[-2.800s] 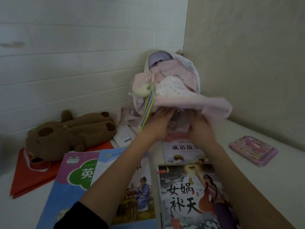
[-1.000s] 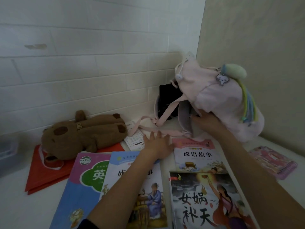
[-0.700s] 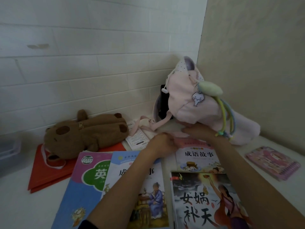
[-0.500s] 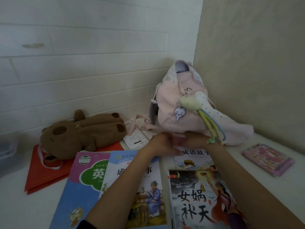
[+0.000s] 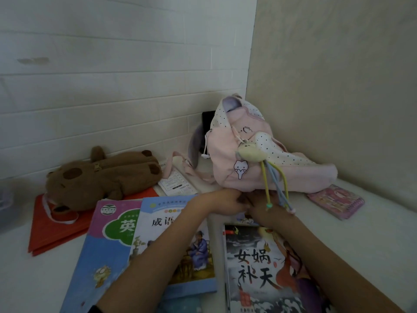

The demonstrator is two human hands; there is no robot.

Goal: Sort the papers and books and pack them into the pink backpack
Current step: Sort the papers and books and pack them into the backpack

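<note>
Both hands meet at the lower front edge of the pink backpack (image 5: 228, 168), which sits slumped in the corner on the tabletop (image 5: 372, 233). The left hand (image 5: 222, 203) and right hand (image 5: 268, 211) look curled at its hem, though their fingers are too shadowed to tell the hold. To pack well, the person should probably stand it upright, mouth open, before lifting the books (image 5: 259, 267) in front.

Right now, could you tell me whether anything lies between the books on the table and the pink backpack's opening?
Nothing solid blocks the way, but both hands, left hand and right hand, sit at the base of the pink backpack, and its dangling charm cords hang over them. Whether its top opening is unfastened cannot be told.
</note>
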